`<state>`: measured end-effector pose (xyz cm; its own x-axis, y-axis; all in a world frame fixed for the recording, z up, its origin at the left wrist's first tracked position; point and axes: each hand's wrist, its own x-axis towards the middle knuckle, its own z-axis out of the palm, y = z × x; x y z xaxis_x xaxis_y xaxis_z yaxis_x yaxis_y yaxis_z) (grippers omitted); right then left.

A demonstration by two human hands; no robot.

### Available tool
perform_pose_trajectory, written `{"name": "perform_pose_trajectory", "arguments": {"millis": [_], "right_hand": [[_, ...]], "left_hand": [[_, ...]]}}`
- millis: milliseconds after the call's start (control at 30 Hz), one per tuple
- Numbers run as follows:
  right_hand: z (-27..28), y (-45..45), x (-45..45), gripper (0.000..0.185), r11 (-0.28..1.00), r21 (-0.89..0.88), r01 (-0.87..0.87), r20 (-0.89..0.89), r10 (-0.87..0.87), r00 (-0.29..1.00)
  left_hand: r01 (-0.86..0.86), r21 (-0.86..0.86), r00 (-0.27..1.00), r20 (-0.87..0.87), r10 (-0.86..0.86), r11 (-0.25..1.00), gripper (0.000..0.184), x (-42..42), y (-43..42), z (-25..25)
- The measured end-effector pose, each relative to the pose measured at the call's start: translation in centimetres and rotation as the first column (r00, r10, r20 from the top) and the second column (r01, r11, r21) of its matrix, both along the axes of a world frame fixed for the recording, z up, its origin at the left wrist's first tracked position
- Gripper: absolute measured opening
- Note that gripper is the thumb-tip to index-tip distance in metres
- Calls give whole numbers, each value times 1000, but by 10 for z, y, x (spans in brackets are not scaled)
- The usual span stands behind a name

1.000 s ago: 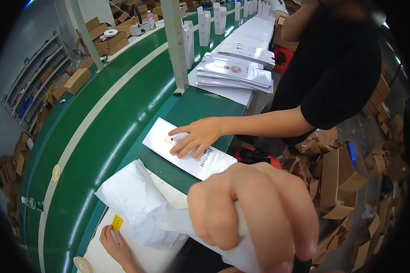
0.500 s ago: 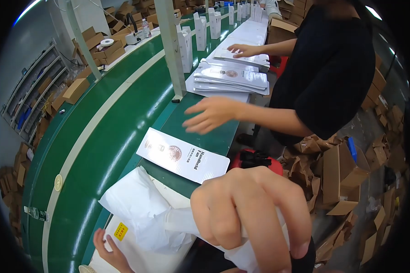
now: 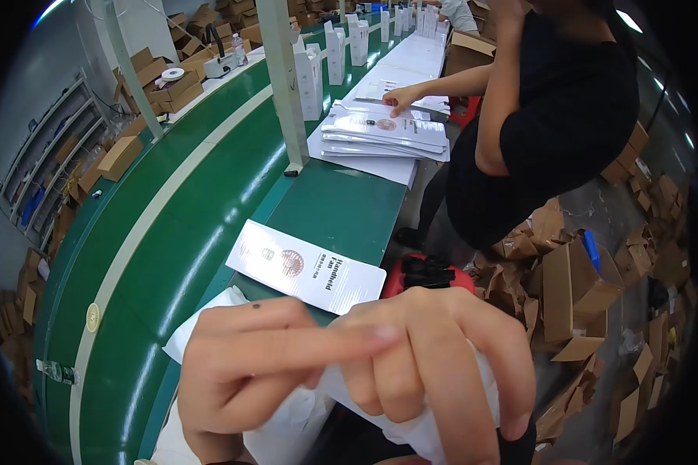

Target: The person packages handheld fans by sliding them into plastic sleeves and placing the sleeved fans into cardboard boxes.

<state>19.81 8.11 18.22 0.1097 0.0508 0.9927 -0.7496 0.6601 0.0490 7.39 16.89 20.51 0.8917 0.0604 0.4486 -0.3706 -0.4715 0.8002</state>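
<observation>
My right hand [image 3: 430,364] is closed, close to the camera, with its fingers curled round crumpled white wrapping [image 3: 485,387]. My left hand [image 3: 244,372] is beside it, its index finger stretched across to the right hand's fingers. The other left fingers are bent inward, and anything between them is hidden. Below and behind the hands is a white wrapped bundle [image 3: 291,422], mostly covered by them. Just beyond lies a flat white carton [image 3: 306,267] printed "Handheld Fan".
A green curved conveyor [image 3: 171,209] runs along the left, with a post [image 3: 283,85] at its edge. Flat cartons [image 3: 384,139] are stacked ahead, where a co-worker's hand [image 3: 403,97] rests. Upright white boxes [image 3: 335,54] line the belt. A red stool [image 3: 395,279] stands at right.
My left hand has risen from the lower left to meet my right hand, which stays closed on the white wrapping. The co-worker's nearer hand has lifted away from the carton, up toward their head.
</observation>
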Motion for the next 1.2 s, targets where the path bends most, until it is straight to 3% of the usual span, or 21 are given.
{"name": "perform_pose_trajectory", "arguments": {"millis": [33, 67, 133, 300, 333, 400, 433, 533, 700, 833, 933, 1000, 1100, 1133, 1200], "right_hand": [[-1, 0, -2, 7, 1000, 0, 0, 0, 0, 1000], [-2, 1, -4, 7, 1000, 3, -29, -26, 29, 999], [-3, 4, -7, 7, 996, 11, -92, -77, 93, 993], [3, -4, -6, 7, 987, -90, -134, -61, 129, 990], [2, -3, 2, 7, 987, -98, -129, 31, 132, 991], [-1, -2, 11, 6, 988, -107, -115, 205, 135, 969], [0, 0, 9, 6, 988, -107, -116, 193, 135, 972], [10, 6, -1, 4, 966, -139, -218, 187, 241, 952], [8, 3, -7, 3, 962, -178, -206, 231, 244, 942], [-5, -4, -13, 2, 977, -178, -118, 191, 151, 970], [-14, -7, -18, 18, 963, -48, 265, 106, -259, 960], [-19, -8, -18, 15, 961, -85, 264, 101, -255, 962], [-33, -13, -15, 13, 942, -244, 230, 87, -215, 973], [-41, -19, -9, 14, 927, -314, 205, 106, -181, 978], [-63, -23, 8, 17, 902, -372, 219, 188, -158, 969]], "left_hand": [[131, 95, 975, 170, -145, 987, 36, 6, -1, -1], [130, 96, 975, 170, -145, 987, 36, 9, -5, -2], [132, -46, 955, 273, -114, 990, 29, 10, -18, -2], [183, -400, 869, 494, 44, 898, 23, 8, -65, -12], [176, -405, 873, 486, 49, 897, 23, 9, -76, -19], [218, -578, 775, 592, 220, 786, 33, 10, -98, -39], [252, -648, 716, 624, 312, 719, 37, 9, -102, -47], [199, -581, 732, 624, 274, 789, 38, 3, -93, -51], [90, -445, 798, 567, 203, 891, 39, -13, -83, -41], [86, -485, 739, 617, 271, 870, 39, -12, -88, -39], [132, -530, 807, 548, 219, 838, 38, -27, -90, -27], [149, -552, 832, 518, 197, 821, 38, -34, -83, -23], [421, -484, 822, 561, -98, 767, 22, -43, -60, -19], [411, -494, 823, 563, -79, 766, 22, -42, -57, -20], [634, -436, 710, 657, -255, 639, 26, -35, -52, -28]]}}
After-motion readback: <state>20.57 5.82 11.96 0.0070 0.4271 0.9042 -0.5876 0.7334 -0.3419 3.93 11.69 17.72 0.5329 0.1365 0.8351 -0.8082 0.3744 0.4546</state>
